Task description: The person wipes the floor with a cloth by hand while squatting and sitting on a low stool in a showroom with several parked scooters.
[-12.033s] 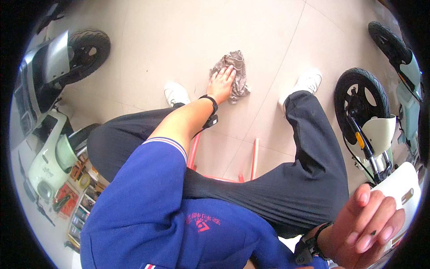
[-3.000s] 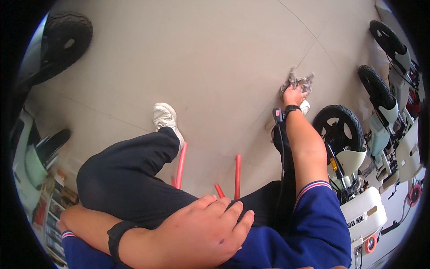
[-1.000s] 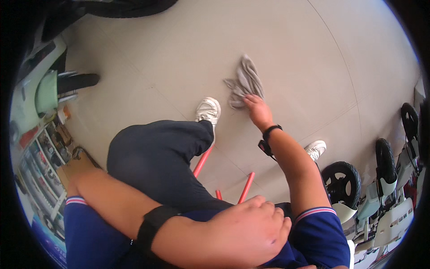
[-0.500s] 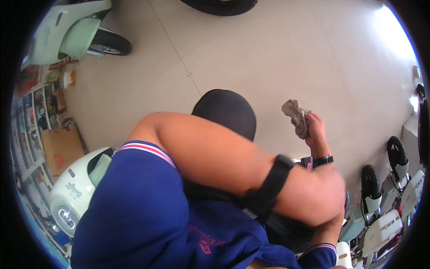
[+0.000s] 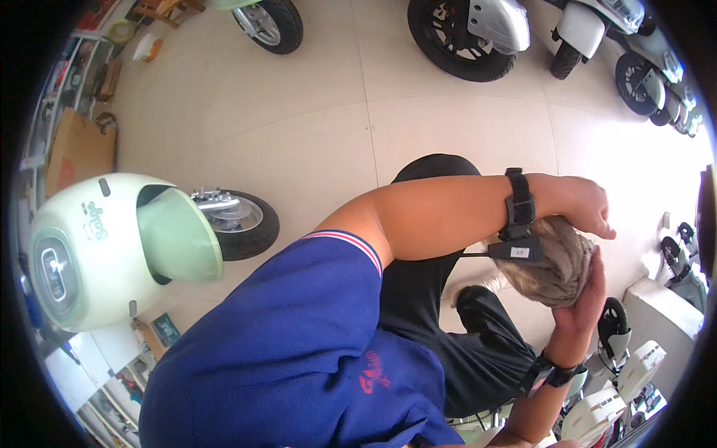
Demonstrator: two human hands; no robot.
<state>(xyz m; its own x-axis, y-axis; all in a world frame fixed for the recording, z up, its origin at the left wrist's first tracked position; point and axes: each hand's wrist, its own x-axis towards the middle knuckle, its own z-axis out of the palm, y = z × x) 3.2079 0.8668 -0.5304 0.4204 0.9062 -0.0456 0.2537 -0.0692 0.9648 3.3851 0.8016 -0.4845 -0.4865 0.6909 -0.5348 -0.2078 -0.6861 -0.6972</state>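
A grey-brown cloth [image 5: 564, 265] is bunched up at the right, below my left wrist. My right hand [image 5: 586, 299] holds it from beneath, with the fingers along its right edge. My left hand [image 5: 586, 205] bends over above the cloth, its fingers curled and nothing visible in them; the cloth touches the underside of that wrist and palm. A black strap [image 5: 519, 205] circles my left wrist. By it, a small black box [image 5: 515, 252] with a white label and a cable lies in front of the cloth. Another black strap [image 5: 549, 373] is on my right wrist.
A pale green scooter [image 5: 97, 246] stands close at the left, its front wheel [image 5: 246, 224] toward me. More scooter wheels [image 5: 463, 45] line the far side of the tiled floor [image 5: 299, 127]. White scooter parts [image 5: 597, 411] are at lower right. A cardboard box [image 5: 82, 153] leans by shelves at far left.
The view has shifted, bringing more scooters in at the far side. My left hand has come to the cloth, which my right hand held out alone before. The cloth is now bunched up.
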